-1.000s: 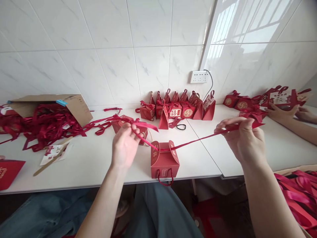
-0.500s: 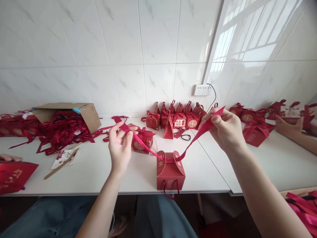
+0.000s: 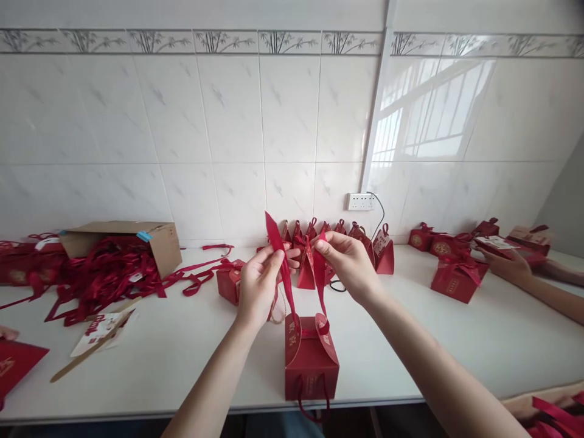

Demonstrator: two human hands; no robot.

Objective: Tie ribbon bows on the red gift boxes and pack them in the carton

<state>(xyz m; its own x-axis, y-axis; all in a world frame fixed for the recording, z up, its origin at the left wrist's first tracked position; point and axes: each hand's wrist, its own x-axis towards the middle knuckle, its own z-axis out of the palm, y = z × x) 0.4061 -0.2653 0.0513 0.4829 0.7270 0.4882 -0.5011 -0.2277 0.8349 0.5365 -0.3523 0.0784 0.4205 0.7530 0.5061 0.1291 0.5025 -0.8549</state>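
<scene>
A small red gift box [image 3: 311,360] with gold print stands at the near edge of the white table [image 3: 182,359]. A red ribbon [image 3: 286,278] runs through its top flaps, and both ends rise above the box. My left hand [image 3: 258,285] pinches the left end, my right hand [image 3: 348,265] pinches the right end. The two hands are close together, just above and behind the box. A red cord loop hangs from the box front.
A row of finished red boxes [image 3: 337,243] lines the tiled wall. A tipped cardboard carton [image 3: 137,240] spills red ribbons [image 3: 98,274] at left. More red boxes [image 3: 456,277] sit at right, where another person's hand [image 3: 511,264] rests. A wall socket [image 3: 359,201] has a cable.
My hands have come together from wide apart, lifting both ribbon ends up above the box. The view has tilted upward, showing more wall.
</scene>
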